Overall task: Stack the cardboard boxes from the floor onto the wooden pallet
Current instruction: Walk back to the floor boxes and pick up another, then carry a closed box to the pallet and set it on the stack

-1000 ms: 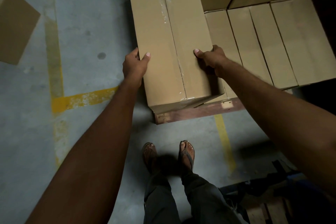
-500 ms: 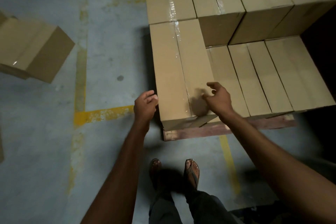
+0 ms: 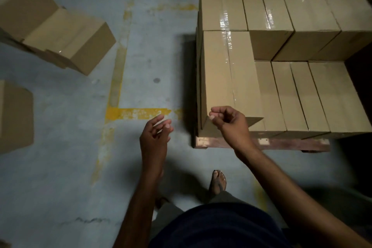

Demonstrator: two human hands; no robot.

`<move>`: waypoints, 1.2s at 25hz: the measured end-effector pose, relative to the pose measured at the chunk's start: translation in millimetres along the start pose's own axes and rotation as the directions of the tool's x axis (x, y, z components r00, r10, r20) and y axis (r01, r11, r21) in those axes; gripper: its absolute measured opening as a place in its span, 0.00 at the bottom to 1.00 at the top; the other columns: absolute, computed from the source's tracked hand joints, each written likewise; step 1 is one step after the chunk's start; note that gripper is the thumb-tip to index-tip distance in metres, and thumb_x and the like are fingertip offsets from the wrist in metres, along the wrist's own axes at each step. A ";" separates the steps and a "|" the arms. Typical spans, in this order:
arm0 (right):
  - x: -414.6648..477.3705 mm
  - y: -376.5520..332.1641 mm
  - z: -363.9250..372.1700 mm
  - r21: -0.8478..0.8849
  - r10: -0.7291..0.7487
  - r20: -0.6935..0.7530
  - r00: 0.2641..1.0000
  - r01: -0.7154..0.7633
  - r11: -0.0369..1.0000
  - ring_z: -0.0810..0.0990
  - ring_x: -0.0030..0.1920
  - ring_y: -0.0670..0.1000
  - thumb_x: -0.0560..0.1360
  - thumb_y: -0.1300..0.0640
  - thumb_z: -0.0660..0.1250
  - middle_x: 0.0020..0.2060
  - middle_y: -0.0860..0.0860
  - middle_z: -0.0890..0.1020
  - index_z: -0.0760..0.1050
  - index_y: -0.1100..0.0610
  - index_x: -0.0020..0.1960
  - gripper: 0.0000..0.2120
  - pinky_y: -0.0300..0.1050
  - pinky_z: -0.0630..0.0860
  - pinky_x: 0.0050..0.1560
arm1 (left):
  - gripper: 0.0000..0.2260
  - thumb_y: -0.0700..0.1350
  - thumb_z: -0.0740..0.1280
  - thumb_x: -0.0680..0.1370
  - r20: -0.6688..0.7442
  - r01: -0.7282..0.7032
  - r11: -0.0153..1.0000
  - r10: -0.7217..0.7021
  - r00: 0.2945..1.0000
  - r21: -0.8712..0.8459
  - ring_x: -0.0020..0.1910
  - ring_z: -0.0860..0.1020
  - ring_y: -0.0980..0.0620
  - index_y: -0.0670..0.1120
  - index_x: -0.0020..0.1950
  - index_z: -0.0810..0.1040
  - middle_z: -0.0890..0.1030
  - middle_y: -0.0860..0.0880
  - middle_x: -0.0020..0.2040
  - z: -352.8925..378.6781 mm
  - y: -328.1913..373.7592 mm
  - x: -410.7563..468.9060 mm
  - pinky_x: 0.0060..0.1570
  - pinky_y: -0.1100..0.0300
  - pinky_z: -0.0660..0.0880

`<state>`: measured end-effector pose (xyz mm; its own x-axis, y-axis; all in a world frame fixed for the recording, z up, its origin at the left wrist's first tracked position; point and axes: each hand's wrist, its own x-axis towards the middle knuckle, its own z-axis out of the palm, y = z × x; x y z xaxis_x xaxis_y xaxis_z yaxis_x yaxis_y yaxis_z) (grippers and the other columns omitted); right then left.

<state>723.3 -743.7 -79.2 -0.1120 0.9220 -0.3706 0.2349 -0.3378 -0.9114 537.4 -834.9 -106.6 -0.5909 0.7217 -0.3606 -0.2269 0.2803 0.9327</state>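
Observation:
A taped cardboard box point(image 3: 227, 74) stands at the front left corner of the wooden pallet point(image 3: 281, 144), on top of a lower layer of boxes point(image 3: 306, 96). Behind it a taller row of boxes point(image 3: 281, 6) fills the back. My right hand point(image 3: 228, 122) hovers in front of that box's near edge, fingers loosely curled, holding nothing. My left hand point(image 3: 156, 135) hangs over the floor to the left of the pallet, fingers relaxed and empty. Loose cardboard boxes lie on the floor at the upper left point(image 3: 66, 40) and at the left edge point(image 3: 14, 117).
Worn yellow lines point(image 3: 138, 112) mark the grey concrete floor left of the pallet. My sandalled foot point(image 3: 218, 181) stands just in front of the pallet. Darkness lies to the right of the stack.
Both hands have let go of the box now resting on the pallet's front left corner and have drawn back. I have stepped away, so more floor and loose boxes show at left.

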 end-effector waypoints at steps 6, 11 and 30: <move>-47.9 -10.9 134.4 0.133 -0.037 0.001 0.999 0.037 0.990 0.83 0.45 0.44 0.79 0.69 0.69 0.48 0.57 0.86 0.81 0.63 0.59 0.10 0.33 0.80 0.50 | 0.15 0.36 0.70 0.79 -0.020 -0.119 0.992 0.120 0.993 0.037 0.54 0.85 0.50 0.51 0.63 0.78 0.87 0.51 0.53 -125.7 27.3 10.2 0.53 0.53 0.81; -56.2 -42.1 239.1 0.127 -0.083 0.146 0.986 0.064 0.990 0.84 0.44 0.44 0.78 0.66 0.72 0.44 0.54 0.87 0.82 0.57 0.55 0.08 0.33 0.78 0.46 | 0.16 0.36 0.73 0.78 -0.167 -0.176 0.984 0.173 0.971 -0.001 0.54 0.85 0.50 0.49 0.63 0.79 0.87 0.50 0.53 -217.5 58.8 43.4 0.55 0.47 0.81; 171.0 -213.4 579.8 0.082 -0.068 0.294 0.953 0.046 0.996 0.85 0.45 0.44 0.79 0.61 0.72 0.48 0.55 0.87 0.82 0.55 0.57 0.07 0.35 0.78 0.42 | 0.10 0.43 0.67 0.83 -0.333 -0.207 0.978 0.201 0.921 0.019 0.51 0.86 0.55 0.49 0.64 0.78 0.86 0.53 0.56 -409.7 197.7 376.5 0.48 0.59 0.80</move>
<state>94.2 -623.6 -51.6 -0.4065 0.8465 -0.3437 0.1498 -0.3093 -0.9391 -47.1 -767.1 -57.2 -0.8476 0.5107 -0.1442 -0.0853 0.1370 0.9869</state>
